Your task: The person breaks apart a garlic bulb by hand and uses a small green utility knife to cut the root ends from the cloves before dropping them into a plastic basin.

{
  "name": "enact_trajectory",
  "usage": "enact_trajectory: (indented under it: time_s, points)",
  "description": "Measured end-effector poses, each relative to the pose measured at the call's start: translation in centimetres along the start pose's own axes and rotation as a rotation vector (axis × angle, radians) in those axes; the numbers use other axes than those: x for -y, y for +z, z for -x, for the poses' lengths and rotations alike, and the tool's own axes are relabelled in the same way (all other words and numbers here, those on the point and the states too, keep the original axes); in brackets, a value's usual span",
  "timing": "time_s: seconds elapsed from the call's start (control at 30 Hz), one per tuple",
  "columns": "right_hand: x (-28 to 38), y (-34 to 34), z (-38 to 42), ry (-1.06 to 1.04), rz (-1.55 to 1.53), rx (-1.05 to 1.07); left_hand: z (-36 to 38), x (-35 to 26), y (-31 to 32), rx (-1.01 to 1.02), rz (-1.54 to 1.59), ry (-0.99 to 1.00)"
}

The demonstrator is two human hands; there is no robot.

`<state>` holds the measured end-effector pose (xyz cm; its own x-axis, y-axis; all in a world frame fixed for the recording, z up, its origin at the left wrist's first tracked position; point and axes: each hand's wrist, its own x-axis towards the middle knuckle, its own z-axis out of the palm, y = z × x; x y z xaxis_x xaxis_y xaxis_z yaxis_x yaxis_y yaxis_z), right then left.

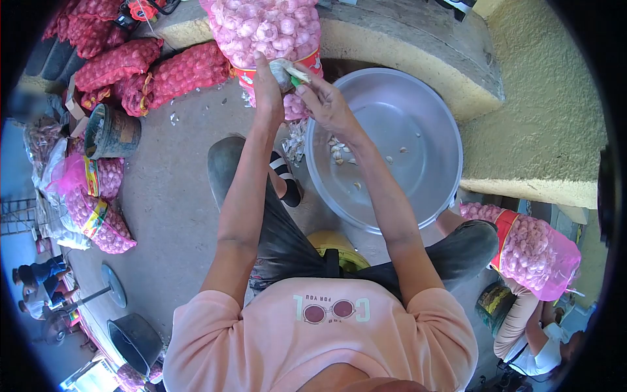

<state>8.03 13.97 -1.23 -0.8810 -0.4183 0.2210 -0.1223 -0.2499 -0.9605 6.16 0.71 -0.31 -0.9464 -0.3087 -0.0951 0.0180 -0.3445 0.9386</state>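
Note:
My left hand (267, 95) is wrapped round a garlic bulb (281, 72) in front of the big mesh sack of garlic (266, 29). Against the bulb's stem side, my right hand (330, 110) pinches a small green-handled tool (296, 81), whose working end I cannot make out. The pale garlic stem (299, 73) points toward my right fingers. Below and right of my hands stands a wide grey plastic basin (385, 222), with several loose garlic cloves (338, 150) on its bottom.
Dry garlic peelings (295, 142) lie beside the basin. Red mesh sacks (189, 73), a dirty bucket (112, 132) and pink sacks (98, 209) stand left. A curved concrete ledge (405, 52) runs behind. At right, a person (539, 340) sits near another garlic sack (529, 248).

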Motion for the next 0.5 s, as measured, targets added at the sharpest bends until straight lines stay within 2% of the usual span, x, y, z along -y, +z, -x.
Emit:
enact_trajectory:
  time_s: [0.03, 0.07, 0.13, 0.17, 0.23, 0.3, 0.33, 0.4, 0.43, 0.5]
  points:
    - [-0.5, 0.3, -0.2, -0.135, -0.056, -0.023, 0.1, -0.1, 0.2, 0.000, 0.000, 0.001]
    - [-0.9, 0.4, -0.1, -0.134, -0.056, -0.022, 0.3, -0.2, 0.3, -0.033, 0.003, 0.007]
    - [-0.9, 0.7, 0.3, -0.195, 0.306, -0.117, 0.8, -1.0, 0.6, -0.066, 0.004, 0.013]
    - [-0.7, 0.7, 0.5, -0.196, 0.305, -0.118, 1.0, -1.4, 0.7, -0.094, -0.016, -0.028]
    - [0.7, 0.4, 1.0, -0.200, 0.633, -0.116, 1.0, -1.8, 0.4, -0.121, -0.039, -0.070]
    - [1.8, -0.5, 1.2, -0.253, 0.707, -0.077, 0.7, -2.4, -0.8, 0.101, -0.207, -0.247]
    - [2.1, -0.9, 1.3, -0.308, 0.784, -0.032, 0.5, -2.5, -1.2, 0.102, -0.206, -0.247]
    - [1.8, -1.6, 1.4, -0.325, 0.788, -0.036, 0.4, -2.7, -1.4, 0.336, -0.133, -0.405]
    - [1.5, -1.8, 1.4, -0.344, 0.791, -0.039, 0.5, -2.5, -1.0, 0.334, -0.132, -0.404]
    - [-0.1, -1.3, 1.4, -0.316, 0.680, -0.104, 1.1, -1.6, 0.7, 0.136, 0.087, -0.309]
